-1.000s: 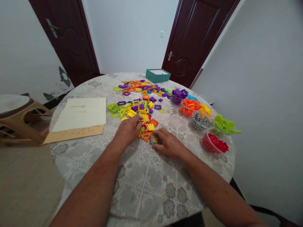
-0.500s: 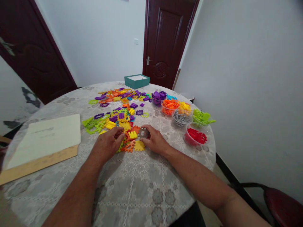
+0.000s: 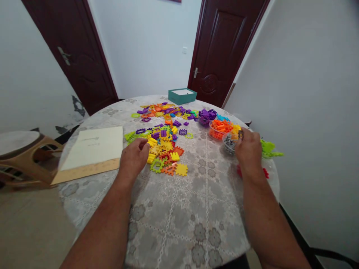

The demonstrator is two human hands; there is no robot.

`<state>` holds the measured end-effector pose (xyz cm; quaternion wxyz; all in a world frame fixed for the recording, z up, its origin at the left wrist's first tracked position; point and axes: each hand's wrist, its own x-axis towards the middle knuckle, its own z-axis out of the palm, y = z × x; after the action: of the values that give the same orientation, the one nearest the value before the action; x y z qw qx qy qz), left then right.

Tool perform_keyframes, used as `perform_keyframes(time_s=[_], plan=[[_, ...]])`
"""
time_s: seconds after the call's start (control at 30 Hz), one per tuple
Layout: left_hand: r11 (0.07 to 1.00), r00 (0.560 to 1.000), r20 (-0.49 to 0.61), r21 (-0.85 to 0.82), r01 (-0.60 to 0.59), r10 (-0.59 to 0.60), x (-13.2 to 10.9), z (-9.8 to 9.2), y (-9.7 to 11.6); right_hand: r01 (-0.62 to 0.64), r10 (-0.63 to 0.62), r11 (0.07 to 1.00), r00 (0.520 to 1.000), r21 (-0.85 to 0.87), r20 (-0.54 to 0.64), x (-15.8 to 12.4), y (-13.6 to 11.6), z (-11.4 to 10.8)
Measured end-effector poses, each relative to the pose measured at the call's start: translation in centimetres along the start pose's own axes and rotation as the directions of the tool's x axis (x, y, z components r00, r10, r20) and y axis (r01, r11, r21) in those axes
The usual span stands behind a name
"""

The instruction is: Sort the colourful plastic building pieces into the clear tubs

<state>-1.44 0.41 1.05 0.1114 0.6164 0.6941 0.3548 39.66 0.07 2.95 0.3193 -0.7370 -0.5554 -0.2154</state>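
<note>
My right hand (image 3: 249, 149) pinches a dark grey square building piece (image 3: 240, 135) above the clear tub of grey pieces (image 3: 229, 143). It partly hides the tub of red pieces (image 3: 265, 172) and the one with lime green pieces (image 3: 267, 147). My left hand (image 3: 134, 157) rests at the near left side of a mixed pile, loosely curled with thumb and fingers apart, beside yellow pieces (image 3: 152, 142). Nothing shows in its grasp. At the pile's front lie a flat yellow notched square (image 3: 181, 170), an orange piece (image 3: 169, 169) and a lime green frame (image 3: 157, 165).
Farther back spreads another mixed heap (image 3: 159, 112). Tubs of purple (image 3: 206, 116), orange (image 3: 220, 127) and yellow pieces (image 3: 236, 129) stand on the right. A green box (image 3: 182, 97) sits at the far edge. Left lies a cream sheet (image 3: 94, 147) with a cardboard edge. A wooden stool (image 3: 30, 160) stands beyond.
My right hand has lifted the grey piece from the pile and carried it right to the grey tub. My left hand stays by the pile. The view has turned left.
</note>
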Motion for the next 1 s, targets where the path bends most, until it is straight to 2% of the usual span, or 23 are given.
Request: perform_keyframes(time_s=[0.13, 0.23, 0.3, 0.4, 0.5, 0.57, 0.67, 0.77, 0.9, 1.0], plan=[[0.999, 0.998, 0.065, 0.027, -0.022, 0.020, -0.1, 0.7, -0.5, -0.026, 0.055, 0.984, 0.985, -0.175, 0.162, -0.3, 0.5, 0.9], [0.997, 0.994, 0.101, 0.064, -0.044, 0.038, -0.2, 1.0, -0.7, 0.018, 0.031, 0.978, 0.972, -0.206, 0.233, -0.4, 0.2, 1.3], [0.992, 0.990, 0.125, 0.101, -0.071, 0.058, -0.3, 1.1, -0.7, 0.066, -0.020, 0.979, 0.972, -0.191, 0.233, -0.5, -0.1, 1.4], [0.983, 0.984, 0.162, 0.159, -0.095, 0.069, -0.4, 1.1, -0.5, 0.148, -0.125, 0.980, 0.977, -0.132, 0.172, -1.0, -0.8, 1.6], [0.979, 0.979, 0.189, 0.175, -0.108, 0.074, -0.5, 1.2, -0.2, 0.270, -0.268, 0.963, 0.955, 0.000, 0.125, -2.5, -3.0, 1.8], [0.978, 0.972, 0.217, 0.164, -0.126, 0.089, -0.5, 1.3, -0.2, 0.352, -0.367, 0.928, 0.920, 0.121, 0.142, -4.0, -5.3, 1.8], [0.973, 0.959, 0.260, 0.163, -0.162, 0.116, -0.5, 1.8, -0.3, 0.431, -0.502, 0.849, 0.838, 0.304, 0.214, -6.6, -9.1, 2.1], [0.942, 0.930, 0.305, 0.198, -0.272, 0.204, -0.6, 2.6, -0.5, 0.461, -0.598, 0.774, 0.756, 0.434, 0.265, -8.6, -11.8, 3.6], [0.886, 0.881, 0.376, 0.246, -0.393, 0.287, -0.9, 3.0, -0.2, 0.473, -0.675, 0.712, 0.664, 0.519, 0.322, -10.1, -12.8, 6.2], [0.869, 0.845, 0.422, 0.217, -0.446, 0.329, -1.0, 3.1, -0.1, 0.445, -0.691, 0.694, 0.633, 0.566, 0.349, -10.4, -12.6, 7.4]])
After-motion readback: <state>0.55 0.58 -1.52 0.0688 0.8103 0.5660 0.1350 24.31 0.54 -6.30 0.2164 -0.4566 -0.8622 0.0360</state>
